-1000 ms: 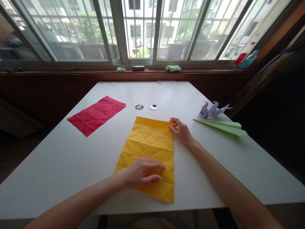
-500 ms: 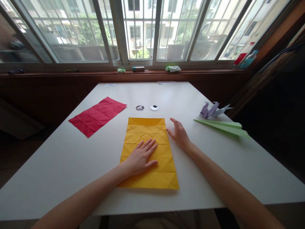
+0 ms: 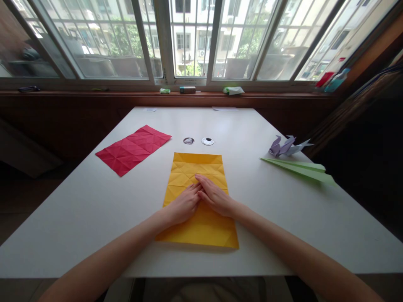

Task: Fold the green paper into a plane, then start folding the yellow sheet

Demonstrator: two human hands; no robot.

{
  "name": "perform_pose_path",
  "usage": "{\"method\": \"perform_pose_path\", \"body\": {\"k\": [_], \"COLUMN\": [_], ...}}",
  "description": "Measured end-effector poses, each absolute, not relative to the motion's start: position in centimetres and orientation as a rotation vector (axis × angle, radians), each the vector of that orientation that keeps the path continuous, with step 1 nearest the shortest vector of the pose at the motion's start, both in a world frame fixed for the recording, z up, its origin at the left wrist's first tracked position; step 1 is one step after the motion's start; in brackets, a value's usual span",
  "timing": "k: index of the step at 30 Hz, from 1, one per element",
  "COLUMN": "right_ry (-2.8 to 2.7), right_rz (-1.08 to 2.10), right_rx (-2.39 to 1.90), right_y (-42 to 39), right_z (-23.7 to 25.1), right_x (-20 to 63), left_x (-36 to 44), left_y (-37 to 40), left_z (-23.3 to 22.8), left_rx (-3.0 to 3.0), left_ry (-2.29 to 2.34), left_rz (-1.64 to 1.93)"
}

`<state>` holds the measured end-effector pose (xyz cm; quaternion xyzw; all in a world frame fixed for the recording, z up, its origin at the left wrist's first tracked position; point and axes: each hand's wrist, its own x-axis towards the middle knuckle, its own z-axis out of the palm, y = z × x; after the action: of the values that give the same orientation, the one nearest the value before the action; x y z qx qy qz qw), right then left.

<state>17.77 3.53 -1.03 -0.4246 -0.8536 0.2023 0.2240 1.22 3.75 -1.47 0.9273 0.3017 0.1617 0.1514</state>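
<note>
I am pressing my left hand [image 3: 184,204] and right hand [image 3: 214,196], both open and flat, onto the creased yellow paper [image 3: 199,199] lying mid-table [image 3: 78,218], pinning it smooth

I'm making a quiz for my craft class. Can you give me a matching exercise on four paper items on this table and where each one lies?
Things:
1. yellow sheet
2. red sheet
3. green paper plane
4. purple paper crane

Places:
A. far right, just behind the plane
B. left side of the table
C. centre, under both hands
D. right side, nose pointing toward the centre

Pairs: 1-C, 2-B, 3-D, 4-A
</note>
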Motion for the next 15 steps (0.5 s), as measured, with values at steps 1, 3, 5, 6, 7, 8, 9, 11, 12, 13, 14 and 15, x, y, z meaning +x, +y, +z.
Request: {"method": "perform_pose_path", "body": {"k": [1,3,5,6,7,8,9,11,12,13,14,15], "right_ry": [-2.386,-2.458,-2.519,-2.537,-2.543,-2.545,-2.547,-2.559,-2.573,-2.589,-2.605,-2.616], "right_rz": [0.558,0.522,0.469,0.448,0.436,0.429,0.421,0.402,0.393,0.384,0.377,0.37], "right_rx": [-1.173,-1.149,-1.134,-1.141,-1.159,-1.182,-1.199,-1.214,-1.214,-1.209,-1.206,-1.207], "right_y": [3.6,3.7,3.7,3.7,3.6,3.6,3.5,3.3,3.2,3.1,3.1,3.1], "right_z": [-1.0,-1.0,-1.0,-1.0,-1.0,-1.0,-1.0,-0.9,-0.9,-0.8,-0.8,-0.8], "right_x": [17.8,17.7,17.6,17.5,17.5,17.6,17.7,17.9,18.0,18.2,18.3,18.5], "left_x": [1.1,1.1,1.1,1.1,1.1,0.9,0.6,-0.3,-1.0,-1.8,-2.6,-3.3], "left_y": [3.7,3.6,3.4,3.3,3.2,3.2,3.3,3.9,4.3,4.7,5.2,5.7], "left_z": [-1.4,-1.5,-1.5,-1.5,-1.6,-1.6,-1.6,-1.6,-1.7,-1.8,-1.9,-2.0], "left_rx": [2.665,2.681,2.696,2.703,2.713,2.722,2.729,2.726,2.714,2.698,2.672,2.652], "left_ry": [0.874,0.928,0.997,1.019,1.03,1.041,1.062,1.167,1.258,1.365,1.455,1.52], "left_rz": [0.462,0.441,0.4,0.379,0.358,0.332,0.303,0.238,0.222,0.22,0.233,0.243]}}
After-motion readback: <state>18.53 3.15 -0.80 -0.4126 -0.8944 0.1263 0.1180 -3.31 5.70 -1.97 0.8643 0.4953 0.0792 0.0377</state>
